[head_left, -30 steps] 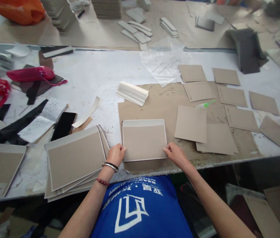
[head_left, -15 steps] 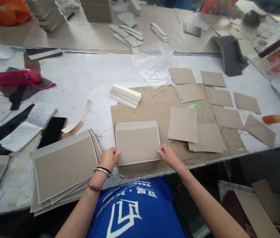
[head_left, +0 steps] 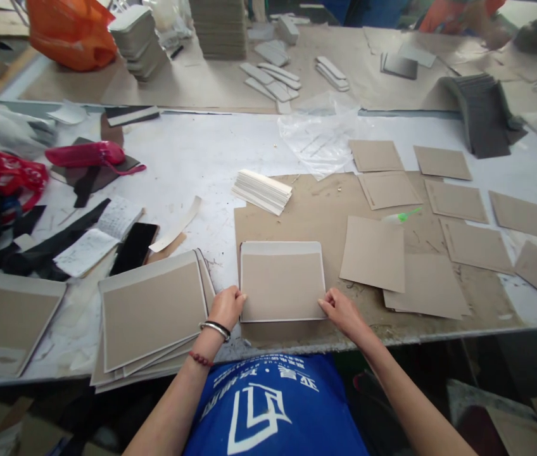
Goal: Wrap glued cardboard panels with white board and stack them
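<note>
Between my hands is a beige rectangular panel (head_left: 282, 286) with a pale border and a wider pale strip along its far edge. My left hand (head_left: 227, 306) is closed on its left edge near the front corner. At the opposite edge my right hand (head_left: 342, 311) pinches the panel near its front right corner. Beneath lies a brown board (head_left: 306, 190) on the white table. To the left, several similar panels (head_left: 154, 316) are stacked unevenly. On the right, plain beige card pieces (head_left: 373, 253) lie partly overlapping.
A bundle of white strips (head_left: 262, 191) lies beyond the panel. Several small beige cards (head_left: 458, 199) spread out at right, near a green-tipped item (head_left: 410, 214). At left are a phone (head_left: 134, 248), an open notebook (head_left: 100, 237) and a pink pouch (head_left: 85, 153). A clear plastic bag (head_left: 318, 136) lies farther back.
The view has swung left, so everything appears shifted to the right. Both hands keep their hold at the panel's sides, and the panel stays in about the same place on the board.
</note>
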Available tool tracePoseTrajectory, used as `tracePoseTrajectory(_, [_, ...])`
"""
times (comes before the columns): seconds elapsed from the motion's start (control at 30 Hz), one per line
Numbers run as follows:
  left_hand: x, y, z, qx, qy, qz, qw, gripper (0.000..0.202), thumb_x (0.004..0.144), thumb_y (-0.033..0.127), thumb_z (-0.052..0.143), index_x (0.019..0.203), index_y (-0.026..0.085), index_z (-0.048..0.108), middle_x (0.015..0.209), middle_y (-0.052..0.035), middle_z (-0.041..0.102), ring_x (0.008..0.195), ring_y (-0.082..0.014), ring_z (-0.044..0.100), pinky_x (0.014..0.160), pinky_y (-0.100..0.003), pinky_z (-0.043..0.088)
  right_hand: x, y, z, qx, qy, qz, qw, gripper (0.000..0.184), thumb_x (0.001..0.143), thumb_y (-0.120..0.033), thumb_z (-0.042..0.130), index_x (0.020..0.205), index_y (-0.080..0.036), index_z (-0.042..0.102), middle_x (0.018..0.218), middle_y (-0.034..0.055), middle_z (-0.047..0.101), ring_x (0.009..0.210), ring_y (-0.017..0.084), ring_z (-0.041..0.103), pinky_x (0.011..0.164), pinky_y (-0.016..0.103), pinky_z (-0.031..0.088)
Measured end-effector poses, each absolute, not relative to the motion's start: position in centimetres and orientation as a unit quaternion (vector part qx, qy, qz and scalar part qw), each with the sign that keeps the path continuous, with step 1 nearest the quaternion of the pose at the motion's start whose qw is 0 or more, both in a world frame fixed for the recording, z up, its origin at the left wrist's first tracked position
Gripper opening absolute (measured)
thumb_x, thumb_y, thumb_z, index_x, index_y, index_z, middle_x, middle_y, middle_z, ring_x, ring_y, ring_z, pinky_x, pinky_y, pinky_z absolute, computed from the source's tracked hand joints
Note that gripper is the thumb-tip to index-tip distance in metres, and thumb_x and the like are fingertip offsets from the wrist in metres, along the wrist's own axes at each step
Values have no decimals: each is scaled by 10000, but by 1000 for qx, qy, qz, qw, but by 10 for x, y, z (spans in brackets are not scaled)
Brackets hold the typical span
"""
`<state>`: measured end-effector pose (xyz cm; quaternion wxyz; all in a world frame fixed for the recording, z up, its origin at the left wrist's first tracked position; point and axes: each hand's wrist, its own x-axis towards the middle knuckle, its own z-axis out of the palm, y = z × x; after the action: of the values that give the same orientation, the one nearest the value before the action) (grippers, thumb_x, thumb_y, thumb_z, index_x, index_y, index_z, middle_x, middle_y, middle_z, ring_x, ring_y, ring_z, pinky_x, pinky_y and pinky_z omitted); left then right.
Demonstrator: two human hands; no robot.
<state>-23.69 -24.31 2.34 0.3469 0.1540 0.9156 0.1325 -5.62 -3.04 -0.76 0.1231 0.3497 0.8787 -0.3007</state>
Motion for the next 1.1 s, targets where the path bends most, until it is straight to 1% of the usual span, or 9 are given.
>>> tracePoseTrajectory(0.17, [-237, -244, 21, 150, 918, 133, 343, 187, 785, 254, 480, 638, 169, 560, 603, -33, 609, 638, -145, 547, 578, -227, 326, -56, -31, -7, 350, 875, -307, 129, 166, 758, -345, 433, 658, -212, 428, 625, 2, 544, 570, 135, 470, 540, 236, 299])
tracePoseTrajectory(0.4, [-237, -244, 21, 165, 918, 116, 341, 200, 794, 263, 459, 653, 172, 568, 621, -46, 614, 678, -167, 558, 608, -243, 335, -59, -34, 0, 358, 876, -295, 130, 155, 754, -329, 446, 652, -214, 421, 614, 0, 533, 574, 135, 464, 548, 239, 302])
tracePoseTrajectory(0.63, [-234, -244, 20, 175, 921, 97, 333, 190, 802, 272, 447, 692, 173, 566, 729, -74, 646, 736, -187, 571, 617, -254, 338, -59, -37, 4, 362, 872, -302, 131, 135, 769, -300, 443, 673, -211, 410, 647, 3, 536, 608, 136, 477, 581, 239, 315])
tracePoseTrajectory(0.8, [-231, -242, 22, 190, 924, 75, 323, 184, 817, 274, 433, 718, 171, 549, 767, -85, 634, 774, -207, 573, 643, -267, 360, -61, -39, 9, 370, 868, -300, 138, 133, 776, -274, 449, 672, -212, 393, 654, 3, 526, 623, 137, 478, 590, 237, 311])
tracePoseTrajectory(0.87, [-229, -242, 24, 198, 926, 71, 312, 161, 820, 258, 432, 757, 165, 547, 785, -84, 621, 791, -206, 569, 672, -273, 377, -61, -40, 10, 373, 867, -301, 139, 138, 775, -274, 453, 669, -212, 390, 649, 1, 521, 620, 137, 476, 588, 235, 309])
tracePoseTrajectory(0.97, [-224, -243, 24, 215, 933, 84, 276, 135, 813, 226, 443, 865, 149, 541, 828, -82, 591, 800, -202, 559, 708, -285, 407, -61, -40, 10, 371, 867, -303, 136, 138, 776, -278, 451, 670, -213, 391, 651, 2, 524, 621, 138, 478, 588, 235, 309])
tracePoseTrajectory(1.03, [-222, -246, 21, 248, 935, 105, 230, 180, 797, 201, 464, 950, 147, 542, 882, -88, 562, 829, -198, 549, 750, -293, 425, -60, -39, 9, 369, 867, -308, 133, 130, 777, -283, 447, 679, -213, 396, 661, 4, 531, 626, 139, 483, 591, 235, 312])
tracePoseTrajectory(1.1, [-222, -250, 15, 298, 930, 128, 175, 264, 780, 167, 481, 1036, 174, 544, 982, -98, 533, 926, -206, 525, 830, -315, 423, -59, -39, 7, 368, 867, -310, 130, 126, 775, -291, 444, 685, -213, 403, 662, 5, 534, 623, 138, 485, 588, 236, 313])
